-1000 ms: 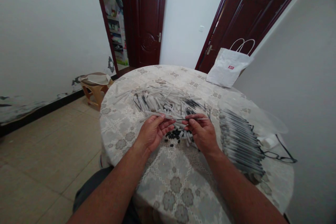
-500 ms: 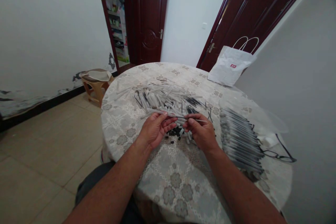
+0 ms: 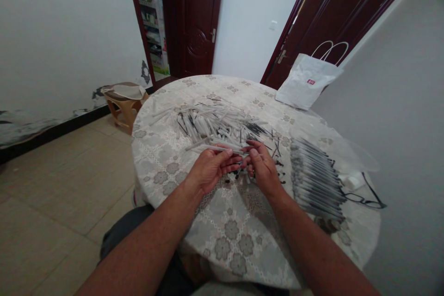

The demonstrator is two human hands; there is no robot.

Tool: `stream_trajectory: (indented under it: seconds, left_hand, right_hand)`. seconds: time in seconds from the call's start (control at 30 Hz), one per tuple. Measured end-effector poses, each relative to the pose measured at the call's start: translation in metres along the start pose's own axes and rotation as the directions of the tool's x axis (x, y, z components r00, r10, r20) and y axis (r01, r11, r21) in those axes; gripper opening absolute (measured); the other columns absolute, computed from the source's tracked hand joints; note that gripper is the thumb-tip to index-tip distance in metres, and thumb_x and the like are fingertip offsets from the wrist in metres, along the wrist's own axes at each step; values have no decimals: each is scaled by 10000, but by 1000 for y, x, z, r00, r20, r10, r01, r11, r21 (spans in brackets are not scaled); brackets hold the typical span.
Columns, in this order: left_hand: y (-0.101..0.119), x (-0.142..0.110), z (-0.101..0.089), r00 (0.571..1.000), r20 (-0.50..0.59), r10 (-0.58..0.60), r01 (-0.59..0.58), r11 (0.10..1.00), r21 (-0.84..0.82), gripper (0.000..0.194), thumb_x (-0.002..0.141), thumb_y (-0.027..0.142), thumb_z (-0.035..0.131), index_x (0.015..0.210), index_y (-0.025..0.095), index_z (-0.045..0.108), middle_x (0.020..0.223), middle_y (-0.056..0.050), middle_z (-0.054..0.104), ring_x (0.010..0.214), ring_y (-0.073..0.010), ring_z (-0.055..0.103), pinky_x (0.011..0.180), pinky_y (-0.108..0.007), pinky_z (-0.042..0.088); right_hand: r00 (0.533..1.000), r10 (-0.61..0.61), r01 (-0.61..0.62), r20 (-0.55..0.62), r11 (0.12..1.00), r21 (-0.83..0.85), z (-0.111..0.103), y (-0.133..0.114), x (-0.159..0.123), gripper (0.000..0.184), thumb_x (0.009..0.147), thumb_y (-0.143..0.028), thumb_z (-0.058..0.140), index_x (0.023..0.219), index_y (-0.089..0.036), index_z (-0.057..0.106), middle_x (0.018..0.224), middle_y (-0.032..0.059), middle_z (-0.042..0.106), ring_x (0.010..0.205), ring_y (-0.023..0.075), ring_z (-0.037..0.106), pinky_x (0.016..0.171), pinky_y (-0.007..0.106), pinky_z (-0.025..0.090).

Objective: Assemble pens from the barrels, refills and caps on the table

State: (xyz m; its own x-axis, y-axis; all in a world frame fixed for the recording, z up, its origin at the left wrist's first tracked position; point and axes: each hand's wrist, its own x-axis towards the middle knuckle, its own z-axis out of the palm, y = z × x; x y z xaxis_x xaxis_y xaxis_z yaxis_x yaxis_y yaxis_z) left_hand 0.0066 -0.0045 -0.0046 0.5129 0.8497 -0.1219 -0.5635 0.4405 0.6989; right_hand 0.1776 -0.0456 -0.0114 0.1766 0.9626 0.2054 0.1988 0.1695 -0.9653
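Note:
My left hand (image 3: 211,169) pinches a slim, whitish translucent pen barrel (image 3: 237,151) between thumb and fingers, above the near side of a pile. Close beside it, my right hand (image 3: 262,169) is closed at the barrel's right end, gripping a thin pen refill that its fingers mostly hide. Behind both hands lies a loose pile of similar pale barrels (image 3: 208,122). Thin dark refills (image 3: 255,128) lie at the pile's right. Small black pieces (image 3: 228,181), partly covered by my hands, are scattered below them.
Many dark-cored pens (image 3: 315,180) lie side by side in a row at the right, with eyeglasses (image 3: 364,200) beyond them. A white paper bag (image 3: 308,81) stands at the table's far right. A stool (image 3: 125,101) is on the floor at left.
My hands have come closer together. The dark length of refill that showed between them is now mostly out of sight. The view has tilted down slightly.

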Motion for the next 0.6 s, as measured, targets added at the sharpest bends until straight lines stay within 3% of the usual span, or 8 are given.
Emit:
stream_trajectory:
  seconds: [0.07, 0.17, 0.27, 0.37, 0.43, 0.53, 0.6]
  left_hand:
    - [-3, 0, 1, 999, 20, -25, 25, 1000, 0, 178, 810, 203, 805, 894, 125, 669, 890, -112, 769, 810, -209, 761, 750, -324, 632]
    - [-1, 0, 1, 998, 31, -59, 59, 998, -20, 151, 828, 204, 781, 905, 123, 679, 894, -105, 765, 785, -208, 755, 709, -323, 629]
    - [11, 2, -3, 997, -72, -16, 7, 993, -119, 98, 867, 200, 728, 904, 126, 676, 877, -96, 765, 779, -197, 753, 687, -301, 618]
    - [26, 6, -8, 971, -229, 65, -119, 966, -229, 74, 897, 202, 678, 857, 142, 661, 823, -61, 753, 764, -166, 742, 683, -268, 605]
    - [32, 7, -11, 953, -285, 97, -173, 951, -256, 84, 908, 210, 657, 848, 151, 658, 803, -46, 748, 757, -157, 736, 678, -259, 599]
    - [30, 8, -12, 952, -281, 125, -192, 955, -225, 76, 892, 217, 674, 856, 153, 654, 830, -52, 754, 789, -172, 745, 676, -265, 601]
    - [25, 8, -11, 957, -251, 147, -196, 963, -185, 83, 868, 210, 699, 858, 150, 643, 860, -64, 758, 835, -195, 756, 678, -274, 606]
  right_hand:
    - [995, -7, 23, 101, 988, -156, 1, -4, -4, 504, 1030, -557, 388, 1394, -239, 531, 1049, 70, 707, 710, 166, 654, 551, 275, 490]
    - [973, -35, 104, 227, 949, -296, 3, -11, -10, 495, 1055, -506, 354, 1441, -242, 517, 1113, 70, 706, 797, 184, 669, 692, 312, 528]
    - [964, -101, 199, 244, 888, -415, 2, -16, -11, 416, 1038, -437, 436, 1374, -223, 557, 1059, 61, 711, 837, 187, 659, 784, 312, 514]
    - [922, -128, 340, 366, 719, -606, 1, -20, -10, 234, 994, -342, 533, 1135, -210, 665, 980, 63, 692, 889, 194, 642, 828, 298, 480]
    - [873, -54, 423, 485, 580, -696, 4, -21, -11, 181, 980, -299, 551, 1072, -216, 683, 1016, 72, 682, 920, 199, 642, 815, 288, 467]
    - [827, 102, 473, 552, 404, -783, 11, -22, -14, 159, 971, -289, 567, 1055, -222, 685, 1074, 77, 673, 893, 198, 656, 752, 274, 457]
    - [817, 162, 482, 553, 336, -809, 16, -21, -17, 150, 973, -288, 560, 1004, -212, 685, 1055, 82, 673, 868, 197, 662, 724, 268, 450]
